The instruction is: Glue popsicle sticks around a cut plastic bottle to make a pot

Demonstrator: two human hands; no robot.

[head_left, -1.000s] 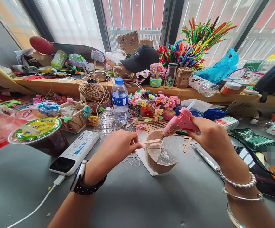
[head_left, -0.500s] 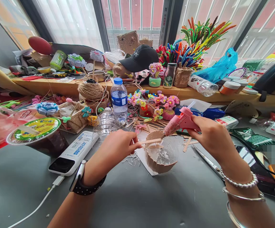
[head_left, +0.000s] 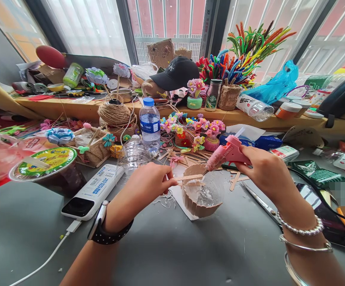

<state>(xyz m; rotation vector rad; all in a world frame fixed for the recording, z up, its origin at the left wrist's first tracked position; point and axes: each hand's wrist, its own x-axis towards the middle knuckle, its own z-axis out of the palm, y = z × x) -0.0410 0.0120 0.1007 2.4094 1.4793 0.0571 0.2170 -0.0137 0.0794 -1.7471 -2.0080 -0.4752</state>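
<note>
My left hand [head_left: 148, 186] pinches the end of a thin wooden craft stick [head_left: 188, 178] and holds it level over a clear plastic bowl [head_left: 204, 196] whose outer wall is clad in wooden sticks. My right hand [head_left: 260, 169] grips a pink hot glue gun [head_left: 227, 153]. Its nozzle points down-left and its tip touches the far end of the stick. The bowl stands on a white sheet on the grey table [head_left: 166, 254].
A white power bank [head_left: 93, 190] with a cable lies to the left, beside a lidded green cup [head_left: 45, 163]. A water bottle [head_left: 150, 123], twine spools, small flower pots, loose sticks and scissors [head_left: 260, 202] crowd the table behind and to the right.
Almost nothing has changed. The glue gun's tip has stayed at the stick's end, and both hands hold their places over the bowl.
</note>
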